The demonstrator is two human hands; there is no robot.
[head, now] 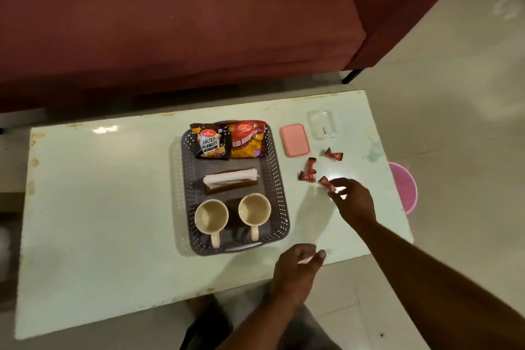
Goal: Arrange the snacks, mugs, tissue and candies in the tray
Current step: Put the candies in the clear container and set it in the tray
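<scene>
Red-wrapped candy (326, 183) sits pinched in the right hand (353, 202); the left hand (298, 267), loosely curled, holds nothing.

The right hand (350, 202) rests on the tabletop (99, 207), touching the nearest candy (326, 182). Three more candies (308, 172) lie just beyond it, the lid (295, 139) and container (321, 123) farther behind. To its left sits the tray (279, 187), holding two mugs (211, 219), tissues (230, 179) behind them, then two snack packets (211, 145) at the back.
</scene>
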